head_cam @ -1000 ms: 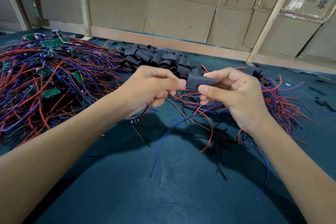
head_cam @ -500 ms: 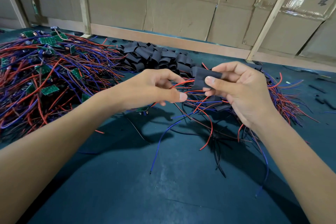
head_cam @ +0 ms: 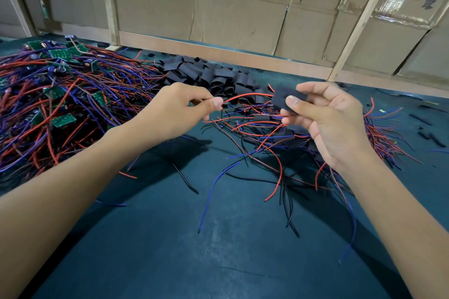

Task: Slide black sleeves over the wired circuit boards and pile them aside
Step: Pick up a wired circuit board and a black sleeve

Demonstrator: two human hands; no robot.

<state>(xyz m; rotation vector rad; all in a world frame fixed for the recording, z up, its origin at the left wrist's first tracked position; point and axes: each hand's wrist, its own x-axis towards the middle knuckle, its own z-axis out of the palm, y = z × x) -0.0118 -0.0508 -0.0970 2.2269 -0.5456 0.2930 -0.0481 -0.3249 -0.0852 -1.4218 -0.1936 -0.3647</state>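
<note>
My right hand (head_cam: 325, 121) pinches a flat black sleeve (head_cam: 283, 99) between thumb and fingers, held above the table. A red wire (head_cam: 247, 96) runs out of the sleeve's left end to my left hand (head_cam: 179, 109), which pinches the wire's end between thumb and forefinger. The board inside the sleeve is hidden. A heap of loose black sleeves (head_cam: 209, 75) lies behind my hands. Green circuit boards with red and blue wires form a big pile (head_cam: 56, 94) on the left. Sleeved boards with trailing wires (head_cam: 379, 138) lie under and right of my right hand.
The table has a dark teal mat (head_cam: 194, 250), with loose wire ends spread across its middle. Cardboard panels and wooden battens (head_cam: 243, 19) wall off the far side. Small black scraps (head_cam: 430, 138) lie at the far right.
My hands have drawn apart: the left moved left pulling the red wire out taut, the right stayed holding the sleeve, now turned slightly flatter.
</note>
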